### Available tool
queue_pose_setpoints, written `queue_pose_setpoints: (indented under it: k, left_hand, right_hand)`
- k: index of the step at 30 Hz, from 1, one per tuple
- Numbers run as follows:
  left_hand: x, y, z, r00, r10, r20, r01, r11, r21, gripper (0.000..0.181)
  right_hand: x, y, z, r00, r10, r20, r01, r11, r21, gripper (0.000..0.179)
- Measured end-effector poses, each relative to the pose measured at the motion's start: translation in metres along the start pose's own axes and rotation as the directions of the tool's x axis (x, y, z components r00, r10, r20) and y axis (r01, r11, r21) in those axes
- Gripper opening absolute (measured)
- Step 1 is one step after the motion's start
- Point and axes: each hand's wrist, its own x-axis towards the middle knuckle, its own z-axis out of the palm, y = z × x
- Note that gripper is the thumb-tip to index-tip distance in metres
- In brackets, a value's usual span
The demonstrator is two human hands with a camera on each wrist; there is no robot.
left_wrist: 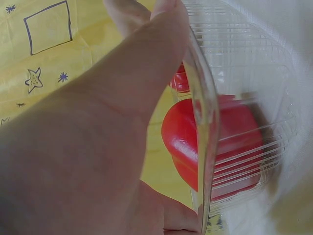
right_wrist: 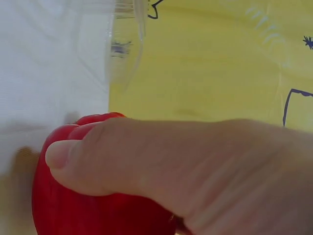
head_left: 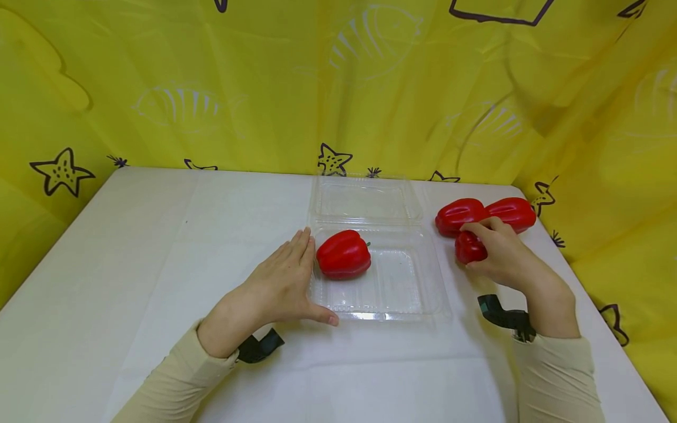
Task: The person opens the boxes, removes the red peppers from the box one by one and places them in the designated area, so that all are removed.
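Note:
A clear plastic clamshell container [head_left: 407, 282] lies with its lid [head_left: 365, 200] folded back toward the curtain. Inside its left part rests a red bell pepper [head_left: 344, 255], which shows through the ribbed wall in the left wrist view. My left hand [head_left: 282, 285] touches the container's left edge, fingers straight and thumb along the front rim. On the right, my right hand [head_left: 499, 252] grips another red bell pepper [head_left: 469, 248], its thumb across the pepper's side in the right wrist view. Just behind that hand lie two more red peppers, one at the left [head_left: 459, 216] and one at the right [head_left: 513, 212].
The white table [head_left: 132, 264] extends on both sides of the container. A yellow patterned curtain [head_left: 254, 88] borders the table at the back and the right. Black wrist mounts, one on the left wrist [head_left: 260, 346] and one on the right [head_left: 505, 317], stick out inward.

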Motion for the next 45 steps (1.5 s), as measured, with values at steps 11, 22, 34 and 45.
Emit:
queue_pose_setpoints:
  k: [11,22,34,45]
  left_hand:
    - [0.000,0.000,0.000,1.000,0.012,-0.009,-0.012,1.000,0.002,0.135]
    - [0.001,0.000,0.000,1.000,0.000,0.002,0.000,1.000,0.003,0.135]
    - [0.000,-0.001,0.000,1.000,-0.003,0.001,0.003,1.000,-0.006,0.136]
    - [0.000,-0.001,0.000,1.000,-0.002,0.003,0.002,1.000,-0.002,0.136]
  right_hand:
    - [0.003,0.004,0.003,0.996,0.041,0.081,-0.041,0.999,0.007,0.078]
    - [0.000,0.005,0.001,0.993,0.050,0.107,-0.051,0.999,0.001,0.081]
    - [-0.002,0.006,-0.002,0.994,0.051,0.097,-0.053,0.999,0.011,0.066]
    - [-0.005,0.001,-0.008,0.999,0.033,0.037,-0.033,0.999,-0.009,0.061]
